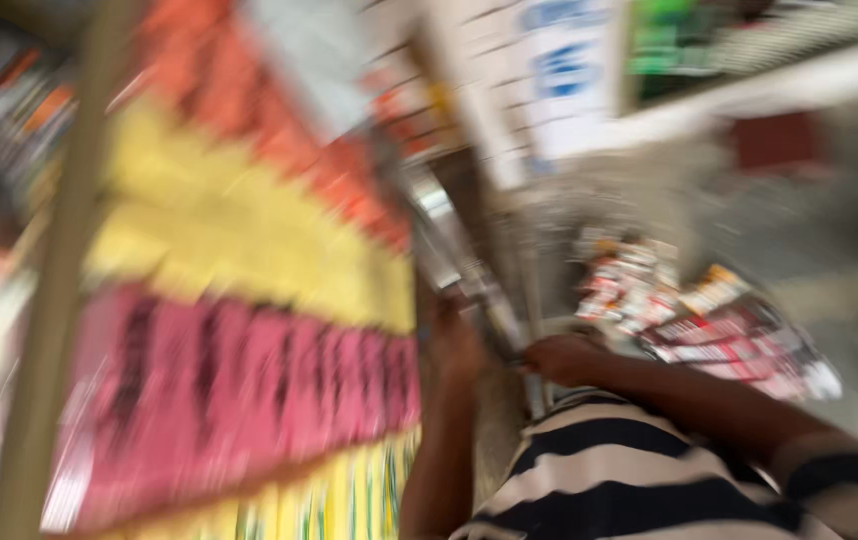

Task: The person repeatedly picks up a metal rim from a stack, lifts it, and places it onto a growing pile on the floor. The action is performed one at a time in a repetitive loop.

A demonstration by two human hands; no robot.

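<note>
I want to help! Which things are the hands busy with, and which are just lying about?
In hand: left hand and right hand on a blurred shiny metal rail.

Lying about: pink hanging packets, yellow hanging packets, red-and-white small packs.

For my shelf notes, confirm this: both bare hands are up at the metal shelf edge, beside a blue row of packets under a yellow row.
Wrong colour. In the head view the row of packets under the yellow row is pink, not blue. The left hand and right hand are at the metal shelf edge.
</note>
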